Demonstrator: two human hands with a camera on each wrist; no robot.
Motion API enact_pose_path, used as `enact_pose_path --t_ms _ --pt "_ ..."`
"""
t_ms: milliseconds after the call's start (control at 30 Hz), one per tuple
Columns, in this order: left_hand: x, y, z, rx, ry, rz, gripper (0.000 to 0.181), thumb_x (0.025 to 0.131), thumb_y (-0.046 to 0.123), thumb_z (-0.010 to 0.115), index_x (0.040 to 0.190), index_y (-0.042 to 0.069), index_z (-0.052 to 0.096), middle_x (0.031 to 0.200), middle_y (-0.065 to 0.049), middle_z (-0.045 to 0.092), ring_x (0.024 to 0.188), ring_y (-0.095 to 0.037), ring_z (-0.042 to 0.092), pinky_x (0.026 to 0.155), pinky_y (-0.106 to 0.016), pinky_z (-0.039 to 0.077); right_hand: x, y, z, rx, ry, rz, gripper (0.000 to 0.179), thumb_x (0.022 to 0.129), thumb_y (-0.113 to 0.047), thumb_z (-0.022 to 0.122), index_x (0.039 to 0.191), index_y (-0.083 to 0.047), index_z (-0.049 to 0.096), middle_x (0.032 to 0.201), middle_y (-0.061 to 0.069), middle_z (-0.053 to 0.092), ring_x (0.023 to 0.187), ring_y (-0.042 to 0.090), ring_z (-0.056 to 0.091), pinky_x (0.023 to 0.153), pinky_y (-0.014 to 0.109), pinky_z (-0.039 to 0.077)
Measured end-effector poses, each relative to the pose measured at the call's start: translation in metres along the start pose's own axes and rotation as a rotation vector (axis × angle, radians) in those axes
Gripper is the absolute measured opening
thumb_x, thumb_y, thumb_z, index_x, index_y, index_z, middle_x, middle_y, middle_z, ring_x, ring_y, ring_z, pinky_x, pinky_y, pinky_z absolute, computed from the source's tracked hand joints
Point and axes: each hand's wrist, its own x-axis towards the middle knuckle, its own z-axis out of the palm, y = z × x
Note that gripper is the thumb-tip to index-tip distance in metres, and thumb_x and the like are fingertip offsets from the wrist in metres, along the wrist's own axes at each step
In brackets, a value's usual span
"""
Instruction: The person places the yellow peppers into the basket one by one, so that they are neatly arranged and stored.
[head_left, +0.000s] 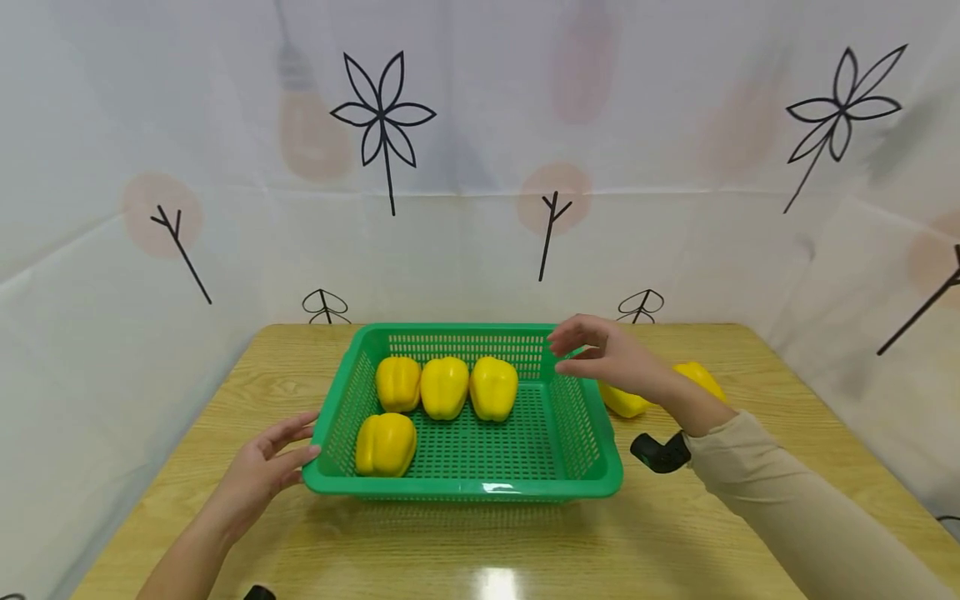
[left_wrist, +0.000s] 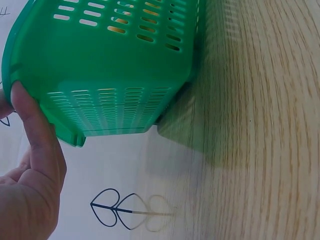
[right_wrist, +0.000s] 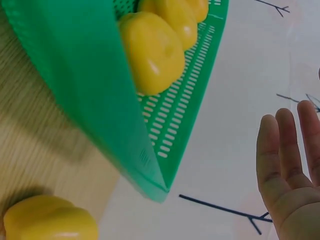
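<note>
A green plastic basket point(head_left: 480, 487) with slotted walls stands on the table and holds several yellow bell peppers point(head_left: 445, 388). My left hand point(head_left: 258, 475) pinches its left rim; in the left wrist view, a finger point(left_wrist: 37, 127) lies along the outer side of that rim. Above the right rim, my right hand point(head_left: 611, 354) hovers with fingers loosely bent and nothing between them. Beneath the right forearm, two more yellow peppers, a nearer one point(head_left: 624, 402) and a farther one point(head_left: 699, 379), lie on the table, partly hidden by the arm.
The wooden table point(head_left: 480, 542) runs up to a pale patterned cloth point(head_left: 465, 242) hung behind it and along the sides. A black wrist device point(head_left: 660, 452) sticks out beside the right sleeve point(head_left: 787, 500). Inside the basket, the peppers sit toward the left and back.
</note>
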Motion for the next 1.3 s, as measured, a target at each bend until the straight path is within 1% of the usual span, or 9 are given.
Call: enact_pose_path --t_ms 133,367,500,700,767,1033,1100,1233,1300 --pt "0.0 0.0 0.0 0.0 0.008 -0.005 0.063 0.092 0.02 0.06 0.145 0.004 0.029 0.139 -0.018 0.032 0.096 -0.011 0.058 0.079 -0.029 0.05 -0.004 0.004 -0.005 -0.006 0.025 0.014 0.029 0.085 -0.007 0.068 0.112 -0.002 0.057 0.109 0.01 0.058 0.1 0.032 0.055 0.082 0.031 0.049" --pt "0.0 0.0 0.001 -0.006 0.016 0.001 0.063 0.092 0.019 0.061 0.144 0.003 0.03 0.137 -0.019 0.033 0.095 -0.012 0.059 0.079 -0.029 0.05 -0.015 0.014 -0.013 -0.029 0.05 0.053 0.032 0.085 -0.012 0.069 0.113 -0.001 0.056 0.108 0.013 0.059 0.101 0.028 0.055 0.084 0.027 0.048" --pt "0.0 -0.001 0.001 -0.01 0.014 0.003 0.063 0.092 0.019 0.061 0.144 0.003 0.031 0.137 -0.019 0.033 0.094 -0.012 0.059 0.078 -0.029 0.051 -0.022 0.022 -0.017 -0.028 0.06 0.084 0.036 0.086 -0.016 0.069 0.115 0.001 0.055 0.109 0.016 0.058 0.104 0.033 0.053 0.086 0.025 0.047" --pt "0.0 0.0 0.002 -0.008 0.01 0.009 0.062 0.091 0.018 0.061 0.144 0.002 0.031 0.136 -0.019 0.034 0.095 -0.012 0.059 0.078 -0.03 0.051 -0.031 0.033 -0.021 -0.071 0.097 0.091 0.032 0.086 -0.015 0.068 0.113 -0.002 0.056 0.107 0.01 0.059 0.099 0.016 0.055 0.085 0.022 0.046" --pt "0.0 0.0 0.001 -0.01 0.012 0.008 0.062 0.091 0.018 0.061 0.143 0.002 0.032 0.136 -0.019 0.034 0.094 -0.012 0.059 0.078 -0.03 0.051 -0.033 0.036 -0.021 -0.072 0.108 0.089 0.031 0.086 -0.013 0.068 0.112 -0.001 0.056 0.107 0.01 0.059 0.098 0.014 0.056 0.084 0.022 0.046" --pt "-0.001 -0.001 0.002 -0.005 0.018 0.025 0.061 0.091 0.017 0.061 0.142 0.001 0.033 0.135 -0.02 0.035 0.094 -0.013 0.059 0.078 -0.029 0.051 -0.046 0.054 -0.027 -0.098 0.137 0.094 0.029 0.087 -0.01 0.066 0.112 0.002 0.057 0.112 0.018 0.056 0.099 0.016 0.055 0.081 0.019 0.047" --pt "-0.001 -0.001 0.003 -0.006 0.017 0.027 0.061 0.091 0.017 0.061 0.142 0.0 0.033 0.136 -0.02 0.035 0.095 -0.014 0.059 0.078 -0.029 0.051 -0.049 0.059 -0.028 -0.105 0.144 0.093 0.029 0.088 -0.009 0.065 0.113 0.003 0.057 0.113 0.019 0.055 0.1 0.019 0.055 0.081 0.019 0.047" --pt "-0.001 -0.001 0.004 -0.01 0.023 0.029 0.06 0.091 0.017 0.061 0.142 0.0 0.033 0.136 -0.02 0.035 0.095 -0.014 0.059 0.077 -0.029 0.051 -0.056 0.069 -0.033 -0.149 0.163 0.123 0.031 0.089 -0.013 0.065 0.114 0.003 0.056 0.114 0.02 0.055 0.102 0.026 0.054 0.081 0.016 0.045" --pt "-0.001 -0.001 0.004 -0.009 0.025 0.029 0.06 0.091 0.016 0.061 0.142 0.0 0.033 0.136 -0.02 0.035 0.094 -0.014 0.059 0.077 -0.029 0.051 -0.06 0.075 -0.036 -0.173 0.174 0.136 0.033 0.089 -0.014 0.064 0.116 0.004 0.056 0.115 0.02 0.055 0.103 0.025 0.054 0.081 0.014 0.044"
